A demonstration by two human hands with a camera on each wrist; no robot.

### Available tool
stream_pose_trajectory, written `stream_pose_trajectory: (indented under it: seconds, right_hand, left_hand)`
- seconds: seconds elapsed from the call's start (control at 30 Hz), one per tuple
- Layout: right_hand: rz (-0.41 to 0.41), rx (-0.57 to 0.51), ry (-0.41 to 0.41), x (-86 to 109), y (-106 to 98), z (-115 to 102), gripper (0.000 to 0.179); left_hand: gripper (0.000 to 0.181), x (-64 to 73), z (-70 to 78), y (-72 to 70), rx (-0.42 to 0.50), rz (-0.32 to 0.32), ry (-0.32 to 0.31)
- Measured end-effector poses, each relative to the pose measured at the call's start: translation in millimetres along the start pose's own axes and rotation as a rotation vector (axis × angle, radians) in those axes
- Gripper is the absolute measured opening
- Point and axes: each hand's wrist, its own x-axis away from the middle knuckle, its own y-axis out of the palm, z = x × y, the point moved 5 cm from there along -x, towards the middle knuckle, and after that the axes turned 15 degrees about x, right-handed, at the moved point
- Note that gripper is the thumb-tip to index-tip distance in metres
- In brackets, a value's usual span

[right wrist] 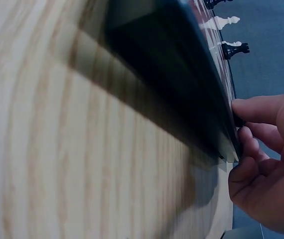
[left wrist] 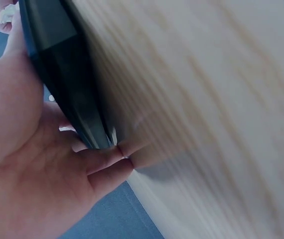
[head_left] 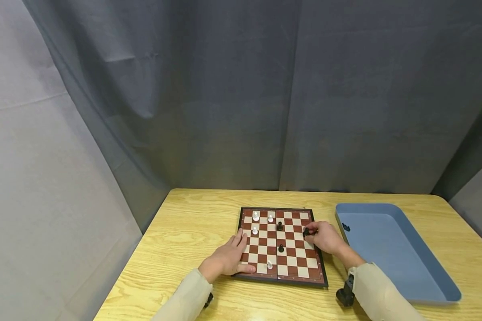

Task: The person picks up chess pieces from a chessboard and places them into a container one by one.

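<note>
A folding chessboard (head_left: 289,278) with brown and cream squares lies on the table. My left hand (head_left: 227,257) rests along its left edge, fingers spread and thumb over the near left corner. In the left wrist view, that hand (left wrist: 37,164) lies against the board's dark side (left wrist: 65,74). With my right hand (head_left: 325,237) I pinch a black chess piece (head_left: 306,232) over the right-hand squares. The right wrist view shows this piece mostly hidden by the fingers (right wrist: 261,109). Other black pieces stand mid-board, one taller (head_left: 280,226) and one smaller (head_left: 281,248).
Several white pieces are on the board: a taller one (head_left: 255,216) at the far left, two smaller ones near it, and another (head_left: 269,265) near the front. A blue tray (head_left: 393,254) with a small dark patch inside its left wall sits to the right. Grey curtains (head_left: 225,111) hang behind the table.
</note>
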Motion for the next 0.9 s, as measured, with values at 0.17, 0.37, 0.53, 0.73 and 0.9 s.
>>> stream_pose_trajectory:
  seconds: [0.17,0.37,0.53,0.73,0.9]
  right_hand:
    - [-0.003,0.001,-0.006,0.5,-1.3,-1.8,0.024]
    - [0.000,0.017,-0.018,0.6,-0.7,-1.6,0.023]
    - [-0.007,0.024,-0.026,0.8,-0.2,-1.3,0.021]
    - [-0.021,0.006,-0.015,2.4,-1.6,-1.3,0.021]
    - [-0.025,-0.008,0.001,2.8,-3.4,-1.3,0.022]
  left_hand:
    - [0.102,0.1,-0.1,0.3,0.000,0.002,0.003]
    - [0.102,-1.5,-2.5,1.5,0.007,-0.001,0.001]
    - [0.102,-1.4,-1.7,1.6,0.006,0.003,-0.001]
    - [0.102,-1.5,0.0,0.2,0.004,0.002,0.002]
    - [0.102,-0.3,0.8,-1.9,0.002,0.003,0.002]
